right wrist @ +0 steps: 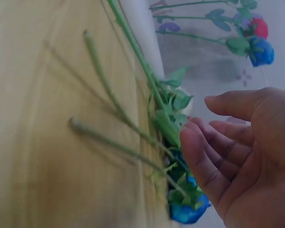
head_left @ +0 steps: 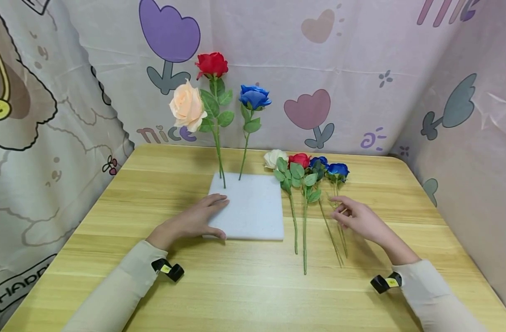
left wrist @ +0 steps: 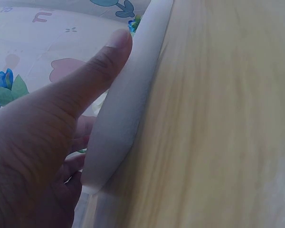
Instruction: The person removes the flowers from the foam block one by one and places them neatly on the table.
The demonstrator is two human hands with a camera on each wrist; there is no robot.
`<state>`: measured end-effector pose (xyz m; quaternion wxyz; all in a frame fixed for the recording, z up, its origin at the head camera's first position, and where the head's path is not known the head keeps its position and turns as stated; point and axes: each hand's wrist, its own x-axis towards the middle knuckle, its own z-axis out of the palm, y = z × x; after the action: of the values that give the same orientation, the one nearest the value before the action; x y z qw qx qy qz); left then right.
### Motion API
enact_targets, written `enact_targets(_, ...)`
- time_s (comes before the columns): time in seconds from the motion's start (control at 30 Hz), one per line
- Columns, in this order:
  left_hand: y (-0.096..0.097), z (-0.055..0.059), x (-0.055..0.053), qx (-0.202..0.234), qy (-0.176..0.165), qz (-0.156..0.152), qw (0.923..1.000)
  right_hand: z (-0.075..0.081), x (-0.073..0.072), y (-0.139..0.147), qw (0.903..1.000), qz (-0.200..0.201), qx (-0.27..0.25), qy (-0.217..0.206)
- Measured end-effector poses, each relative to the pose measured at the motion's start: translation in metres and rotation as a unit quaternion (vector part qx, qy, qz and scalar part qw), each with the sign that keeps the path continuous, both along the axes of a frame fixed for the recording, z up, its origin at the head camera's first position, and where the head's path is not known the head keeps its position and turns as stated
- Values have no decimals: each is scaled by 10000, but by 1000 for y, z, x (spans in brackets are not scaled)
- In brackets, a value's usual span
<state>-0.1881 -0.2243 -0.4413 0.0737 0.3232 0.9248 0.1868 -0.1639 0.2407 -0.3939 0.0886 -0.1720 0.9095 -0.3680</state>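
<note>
A white foam board lies flat on the table, with a peach rose, a red rose and a blue rose standing upright by their stems toward its back. My left hand rests on the board's left side, fingers over the top and thumb along the front edge. To the right lie a white rose, another red rose and two blue roses. Above the blue roses' stems hovers my right hand, fingers loosely bent, with nothing between thumb and fingertips.
The wooden table ends at the back against a patterned cloth. More cloth hangs at the left and right. The lying stems point toward the front of the table and sit close to the board's right edge.
</note>
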Motion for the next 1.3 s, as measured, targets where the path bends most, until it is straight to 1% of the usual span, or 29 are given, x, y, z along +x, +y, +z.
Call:
enact_targets(0.13,0,0,1,26,-34,-4,10000,5,-4,-11,9998,155,19,100)
enact_targets(0.3,-1,0,2,29,-26,7,10000,11,-9,-27,9977,361,241,528)
enact_targets(0.37,-1,0,2,15,-15,4,10000,13,-11,-34,9967,424,291,632)
enact_targets(0.57,-1,2,2,-22,-30,-5,10000,16,-16,-52,9962,606,133,610)
enact_targets(0.83,-1,2,-1,-56,0,-10,10000,17,-25,-69,9950,766,-104,640)
enact_targets(1.07,1,1,-2,-27,-55,10,10000,19,-37,-87,9943,794,-198,678)
enact_targets(1.17,2,0,-4,3,-25,-14,10000,19,-44,-95,9943,788,-258,670)
enact_targets(1.3,2,0,-4,54,-6,-28,10000,20,-50,-105,9943,756,-408,632)
